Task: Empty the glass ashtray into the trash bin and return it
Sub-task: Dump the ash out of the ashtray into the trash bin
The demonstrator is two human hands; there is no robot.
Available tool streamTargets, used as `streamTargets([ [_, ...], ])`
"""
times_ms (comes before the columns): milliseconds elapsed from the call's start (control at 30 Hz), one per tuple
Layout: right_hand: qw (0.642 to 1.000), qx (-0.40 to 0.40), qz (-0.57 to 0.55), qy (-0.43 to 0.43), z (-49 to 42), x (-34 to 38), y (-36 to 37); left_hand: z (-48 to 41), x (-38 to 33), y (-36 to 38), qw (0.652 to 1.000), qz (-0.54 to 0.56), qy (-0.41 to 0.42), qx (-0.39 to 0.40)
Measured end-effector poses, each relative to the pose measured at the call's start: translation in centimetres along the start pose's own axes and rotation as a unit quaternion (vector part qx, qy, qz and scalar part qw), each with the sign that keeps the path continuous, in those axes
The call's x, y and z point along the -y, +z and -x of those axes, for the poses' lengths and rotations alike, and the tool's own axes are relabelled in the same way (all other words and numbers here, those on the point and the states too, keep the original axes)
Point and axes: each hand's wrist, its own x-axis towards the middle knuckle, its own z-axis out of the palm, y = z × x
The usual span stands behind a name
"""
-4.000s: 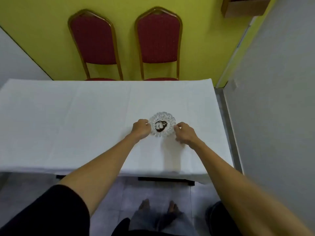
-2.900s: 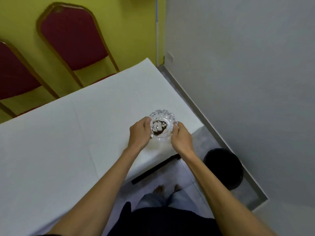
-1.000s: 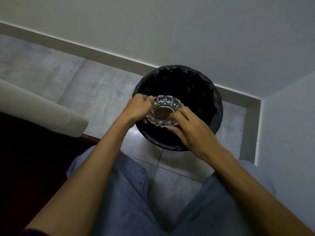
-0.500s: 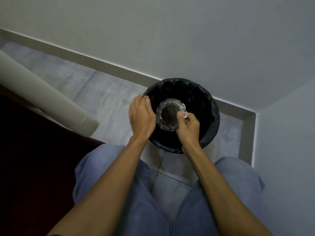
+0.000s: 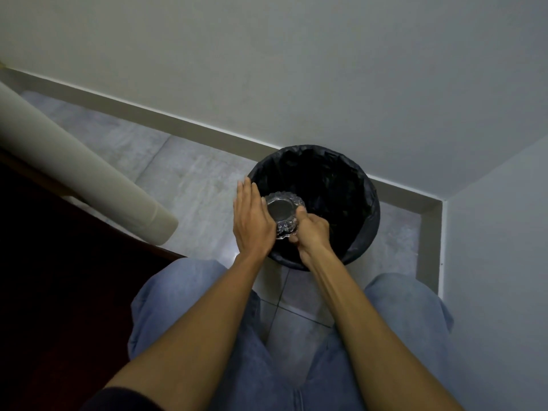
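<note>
Gripping it from both sides, our left hand [image 5: 252, 218] and right hand [image 5: 312, 229] clasp the round cut-glass ashtray [image 5: 284, 214] by its scalloped rim, above the near side of the round trash bin lined with a black bag [image 5: 360, 188]. We see its flat circular base facing up at us, so it is turned over, mouth down. Half a second ago it was held the same way; our left palm now covers more of its rim. We count one ashtray, one bin and two hands, over a grey tiled floor [image 5: 189, 176].
</note>
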Motion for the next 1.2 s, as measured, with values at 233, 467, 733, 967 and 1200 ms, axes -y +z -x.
streamTargets([
  [233,1.000,-0.015,0.015,-0.014,0.2,-0.3,-0.3,0.1,-0.1,0.2,1.000,-0.009,0.005,0.000],
  [467,1.000,-0.020,-0.004,-0.017,0.1,-0.6,-0.3,0.3,-0.2,0.4,1.000,-0.008,0.003,-0.002],
  [733,1.000,-0.025,-0.001,-0.017,0.5,-0.3,-0.3,0.7,-0.4,0.2,1.000,-0.015,0.002,-0.004],
  [967,0.977,-0.006,0.152,-0.147,2.8,1.7,-2.1,0.9,-1.3,-0.9,1.000,-0.002,-0.001,0.012],
  [1200,0.811,0.046,0.400,-0.425,4.9,3.3,-4.7,1.4,-6.3,-4.3,0.965,0.216,-0.118,0.095],
])
